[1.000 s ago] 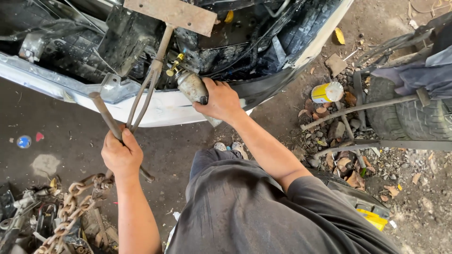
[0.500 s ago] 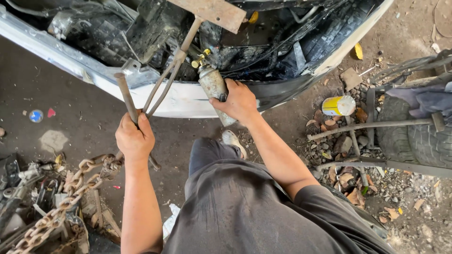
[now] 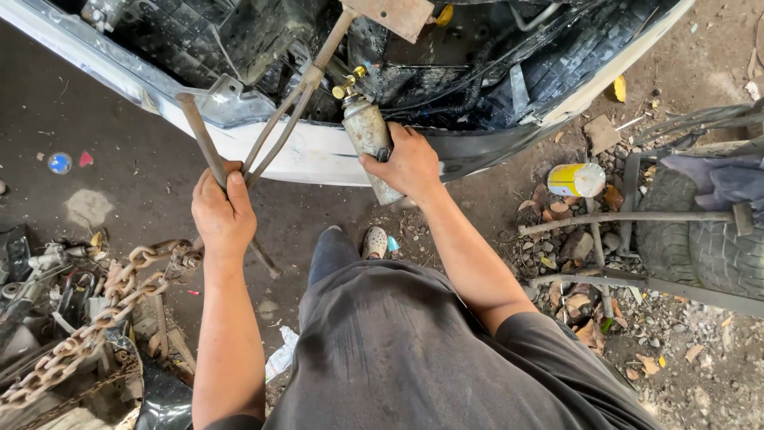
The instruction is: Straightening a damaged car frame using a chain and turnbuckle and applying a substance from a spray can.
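My left hand (image 3: 223, 213) grips a rusty metal rod (image 3: 200, 137) together with the thin bars of a long-handled tool (image 3: 296, 102) that rises to a rusty square plate (image 3: 390, 14). My right hand (image 3: 407, 163) is closed around a dull grey gas cylinder (image 3: 368, 131) with a brass valve (image 3: 348, 82) on top, held upright against the white edge of a wrecked car body (image 3: 318, 155). Behind both hands lies the car's black, stripped interior (image 3: 493, 72).
A heavy rusty chain (image 3: 87, 334) and scrap parts pile at the lower left. A yellow and white can (image 3: 575, 179) lies on the dirt at right, next to metal bars (image 3: 629, 216) and a tyre (image 3: 700, 247). Litter and leaves cover the ground.
The view has shifted, so both hands sit lower in frame. My left hand stays on the rod and my right hand stays on the cylinder.
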